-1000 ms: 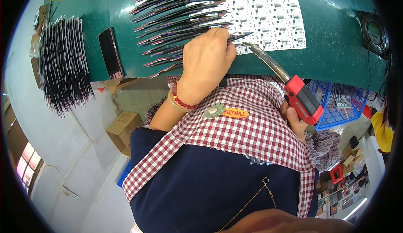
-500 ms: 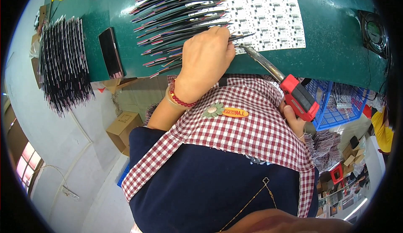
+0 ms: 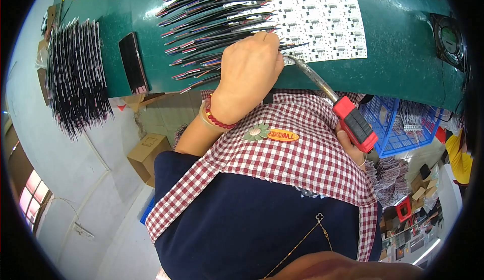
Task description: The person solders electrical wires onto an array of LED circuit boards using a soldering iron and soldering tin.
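My left hand (image 3: 250, 71) is closed over the near edge of a white circuit board sheet (image 3: 335, 23). It pinches a black cable (image 3: 295, 45) whose thin end sticks out to the right past my fingers; the fingertips are hidden. My right hand (image 3: 350, 144) is wrapped round the red and black handle of a soldering iron (image 3: 355, 123), partly hidden behind it. The iron's metal tip points up and left, close to the board's near edge and just below the cable end. Whether the tip touches the board I cannot tell. Rows of black cables (image 3: 217, 15) with coloured wire ends lie across the board's left side.
Left on the green table (image 3: 146, 63) lie a dark phone (image 3: 133, 63) and a bundle of wired boards (image 3: 78, 73) overhanging the edge. A black round device (image 3: 448, 40) sits far right. Below the table at right is a blue crate (image 3: 411, 129); a cardboard box (image 3: 148, 156) stands lower left.
The soldering iron's handle has swung slightly left and down with my right hand. My left hand has shifted a little to the right, with the cable end.
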The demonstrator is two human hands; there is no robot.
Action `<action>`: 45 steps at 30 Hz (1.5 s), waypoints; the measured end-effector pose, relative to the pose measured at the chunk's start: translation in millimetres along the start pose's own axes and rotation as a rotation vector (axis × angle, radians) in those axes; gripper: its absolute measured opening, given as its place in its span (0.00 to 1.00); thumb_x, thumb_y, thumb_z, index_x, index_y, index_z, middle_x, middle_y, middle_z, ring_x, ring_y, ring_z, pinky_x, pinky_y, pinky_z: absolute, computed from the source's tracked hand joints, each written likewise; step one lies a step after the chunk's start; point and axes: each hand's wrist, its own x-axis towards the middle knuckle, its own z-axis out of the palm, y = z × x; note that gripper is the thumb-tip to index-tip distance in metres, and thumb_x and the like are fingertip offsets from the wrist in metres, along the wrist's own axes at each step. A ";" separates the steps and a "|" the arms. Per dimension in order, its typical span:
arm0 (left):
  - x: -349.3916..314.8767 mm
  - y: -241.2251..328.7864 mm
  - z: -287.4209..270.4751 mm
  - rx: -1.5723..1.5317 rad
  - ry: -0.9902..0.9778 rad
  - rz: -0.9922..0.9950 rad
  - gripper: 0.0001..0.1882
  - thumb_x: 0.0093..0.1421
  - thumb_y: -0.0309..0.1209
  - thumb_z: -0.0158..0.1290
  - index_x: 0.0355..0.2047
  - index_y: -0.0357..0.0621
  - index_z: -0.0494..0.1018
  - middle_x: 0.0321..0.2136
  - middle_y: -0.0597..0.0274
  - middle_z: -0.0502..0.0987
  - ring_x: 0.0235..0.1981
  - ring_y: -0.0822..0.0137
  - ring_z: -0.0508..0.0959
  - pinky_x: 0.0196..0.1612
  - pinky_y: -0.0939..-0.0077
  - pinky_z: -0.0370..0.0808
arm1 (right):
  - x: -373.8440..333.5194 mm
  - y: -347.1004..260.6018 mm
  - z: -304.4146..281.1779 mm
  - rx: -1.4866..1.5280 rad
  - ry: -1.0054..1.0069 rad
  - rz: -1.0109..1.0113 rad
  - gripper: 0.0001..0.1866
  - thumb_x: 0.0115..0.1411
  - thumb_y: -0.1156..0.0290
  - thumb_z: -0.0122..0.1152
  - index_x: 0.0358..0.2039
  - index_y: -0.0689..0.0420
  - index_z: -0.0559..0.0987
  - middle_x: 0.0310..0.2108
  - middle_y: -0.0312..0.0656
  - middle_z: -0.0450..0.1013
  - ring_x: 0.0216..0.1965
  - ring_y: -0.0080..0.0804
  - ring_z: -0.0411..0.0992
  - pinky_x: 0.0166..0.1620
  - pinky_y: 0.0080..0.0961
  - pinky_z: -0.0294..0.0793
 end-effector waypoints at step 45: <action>2.6 -0.1 -3.2 -0.001 -0.027 0.003 0.06 0.51 0.28 0.54 0.25 0.38 0.72 0.24 0.52 0.75 0.25 0.51 0.76 0.29 0.61 0.73 | -5.3 6.0 1.3 0.066 0.053 -0.018 0.07 0.52 0.70 0.63 0.28 0.60 0.78 0.26 0.42 0.73 0.23 0.32 0.70 0.27 0.25 0.68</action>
